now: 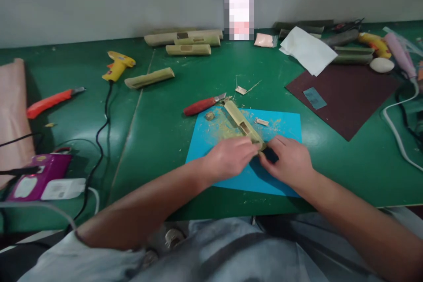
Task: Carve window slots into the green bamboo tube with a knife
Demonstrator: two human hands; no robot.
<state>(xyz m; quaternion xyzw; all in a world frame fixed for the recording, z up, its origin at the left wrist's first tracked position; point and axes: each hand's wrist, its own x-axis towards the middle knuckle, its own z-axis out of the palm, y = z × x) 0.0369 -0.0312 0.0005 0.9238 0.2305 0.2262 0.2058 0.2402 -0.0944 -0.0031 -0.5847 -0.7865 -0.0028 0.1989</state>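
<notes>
"Head view, near to far, quick. What's each grip doing?"

"Left grip point(231, 156): fingers look closed on the near end of the bamboo piece point(238, 117). Right grip point(291, 158): thumb and fingers curved at that same end, tips apparently touching it. Clamped on or not, can't tell; contact's hidden."

"Where's the piece relative to them?"

"Near end sits between the two, under the left fingertips. Rest runs away from both, slanting forward and left. Cut window point(245, 128) faces up, just beyond the left fingers. Piece lies on the blue sheet point(292, 128), far end about at its far edge, shavings point(224, 130) alongside."

"Handling? Judgement only."

"Probably light, stiff, smoothish, apt to roll since it's rounded. Weakest at the window, I'd guess; thin walls there could split. Best hold: the uncut stretch beyond the window, or the near end, pinched from the sides."

"Beyond that?"

"Cut chip point(262, 121) on the sheet, right of the piece. Red-handled knife point(201, 106) left of the far end, blade close to it. Farther over the green worktop point(165, 132): yellow glue gun point(118, 67), well left."

"Farthest?"

"White paper point(309, 50) right, windowed bamboo length point(204, 50) left of centre, pale pink bag point(264, 40) between, near the grey wall point(99, 4)."
</notes>
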